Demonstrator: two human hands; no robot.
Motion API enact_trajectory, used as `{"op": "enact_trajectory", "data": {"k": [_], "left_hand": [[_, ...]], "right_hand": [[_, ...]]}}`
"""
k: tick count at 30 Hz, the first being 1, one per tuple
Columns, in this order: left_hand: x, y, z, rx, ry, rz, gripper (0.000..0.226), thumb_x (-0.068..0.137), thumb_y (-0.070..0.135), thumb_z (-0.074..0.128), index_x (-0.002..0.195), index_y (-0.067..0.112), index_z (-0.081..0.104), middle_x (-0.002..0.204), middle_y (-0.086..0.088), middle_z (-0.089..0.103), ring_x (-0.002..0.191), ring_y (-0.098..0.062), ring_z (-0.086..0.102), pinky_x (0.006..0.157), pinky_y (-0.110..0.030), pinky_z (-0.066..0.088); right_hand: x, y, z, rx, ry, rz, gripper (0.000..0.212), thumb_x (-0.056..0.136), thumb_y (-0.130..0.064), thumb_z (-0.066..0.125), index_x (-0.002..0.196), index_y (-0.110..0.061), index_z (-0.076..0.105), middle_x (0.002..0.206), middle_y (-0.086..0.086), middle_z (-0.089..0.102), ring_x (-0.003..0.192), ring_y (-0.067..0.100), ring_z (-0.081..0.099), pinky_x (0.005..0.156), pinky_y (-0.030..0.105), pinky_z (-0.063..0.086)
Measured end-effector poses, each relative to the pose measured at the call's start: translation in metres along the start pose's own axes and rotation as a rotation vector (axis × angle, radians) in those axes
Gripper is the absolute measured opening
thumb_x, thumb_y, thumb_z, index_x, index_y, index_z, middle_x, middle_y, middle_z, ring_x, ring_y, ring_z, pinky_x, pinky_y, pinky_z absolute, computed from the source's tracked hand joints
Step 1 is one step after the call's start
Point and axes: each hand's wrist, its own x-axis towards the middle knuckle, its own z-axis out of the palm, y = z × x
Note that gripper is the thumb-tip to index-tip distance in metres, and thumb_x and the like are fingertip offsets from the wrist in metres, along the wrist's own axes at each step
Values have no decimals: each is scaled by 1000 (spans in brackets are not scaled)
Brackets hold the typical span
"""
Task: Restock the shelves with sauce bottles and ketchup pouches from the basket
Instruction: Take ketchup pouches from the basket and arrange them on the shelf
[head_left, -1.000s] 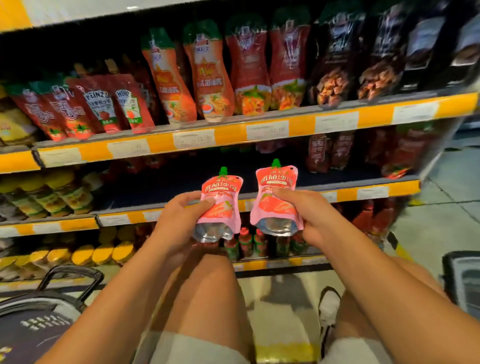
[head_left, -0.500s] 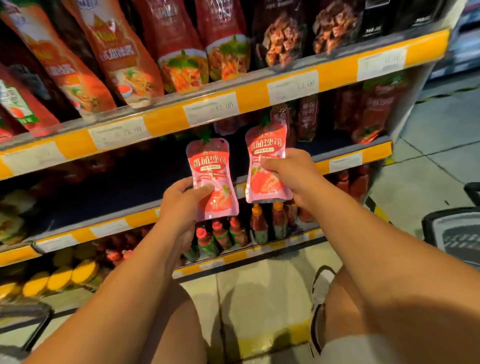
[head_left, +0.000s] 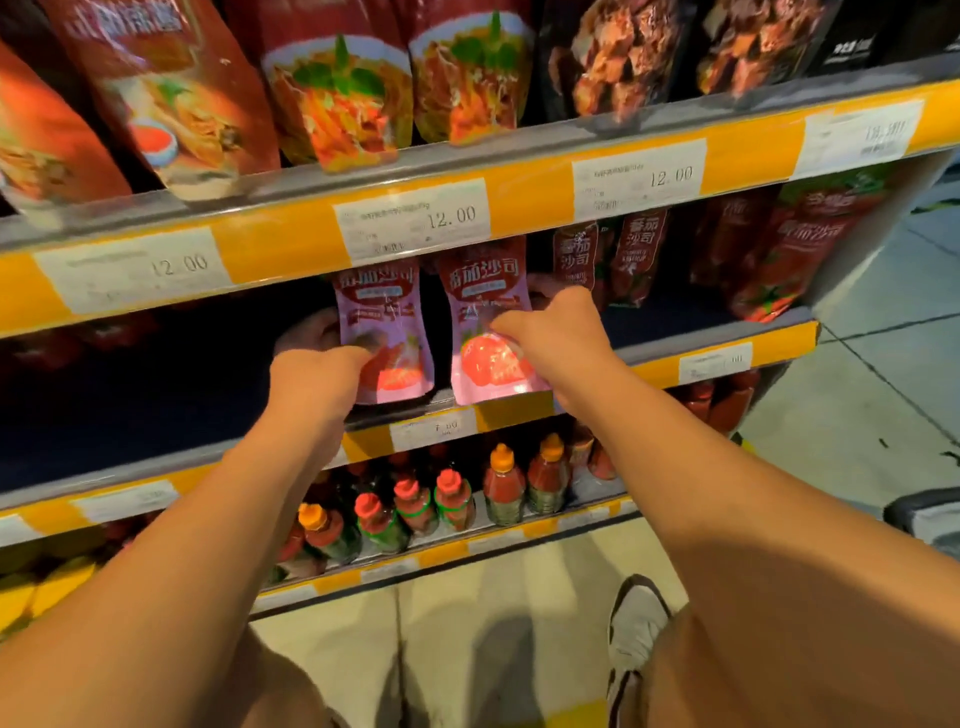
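Evidently soft, light, floppy: left hand (head_left: 317, 376) and right hand (head_left: 558, 338) each pinch 1 ketchup pouch (head_left: 387, 332) mid-body, bases near the middle shelf (head_left: 727, 332) front edge.

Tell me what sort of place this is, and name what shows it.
Most likely a supermarket or grocery aisle. Tiered shelves carry yellow edge strips with printed price tags, rows of sauce bottles fill the lower shelf, and the left hand and right hand each hold a pink ketchup pouch at the middle shelf.
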Motion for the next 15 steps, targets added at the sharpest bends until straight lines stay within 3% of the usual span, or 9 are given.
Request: {"op": "enact_trajectory", "data": {"k": [2, 4, 6, 11, 14, 15], "left_hand": [[7, 1, 3, 14, -7, 39, 31, 89, 4, 78, 117, 15, 72, 103, 0, 77, 84, -15, 75, 68, -28, 62], [15, 1, 5, 51, -24, 86, 40, 89, 2, 77, 126, 12, 69, 109, -2, 76, 95, -19, 74, 88, -42, 61], [19, 2, 6, 55, -6, 98, 45, 87, 3, 79, 130, 12, 67, 117, -6, 74, 105, -24, 73, 97, -49, 58], [25, 0, 7, 107, -13, 137, 51, 87, -2, 77, 134, 10, 61, 120, 0, 67, 107, -17, 65, 99, -45, 55], [26, -5, 5, 175, -26, 157, 50, 86, 0, 78, 130, 16, 62, 116, 3, 67, 108, -19, 66, 101, -51, 55], [26, -6, 5, 187, -25, 158, 49, 87, 0, 77, 129, 18, 61, 116, 3, 67, 109, -19, 66, 102, -52, 55]], "right_hand": [[8, 0, 7, 2, 29, -24, 39, 79, -13, 80, 116, -21, 74, 98, 1, 77, 89, 22, 72, 73, 34, 58], [16, 1, 13, 7, 50, -55, 36, 79, -12, 81, 112, -27, 76, 96, -6, 78, 91, 20, 73, 80, 38, 63], [23, 2, 19, 9, 60, -86, 38, 79, -10, 81, 111, -30, 77, 100, -9, 78, 94, 20, 74, 84, 42, 63], [35, 7, 29, -14, 93, -192, 42, 83, 5, 74, 118, -18, 73, 114, -2, 75, 107, 17, 71, 95, 37, 59], [36, 9, 27, -34, 86, -229, 34, 84, 8, 73, 113, -10, 71, 107, 0, 73, 98, 12, 68, 85, 20, 57], [36, 10, 26, -45, 98, -236, 33, 84, 8, 72, 110, -12, 70, 105, -1, 72, 96, 11, 68, 84, 21, 57]]}}
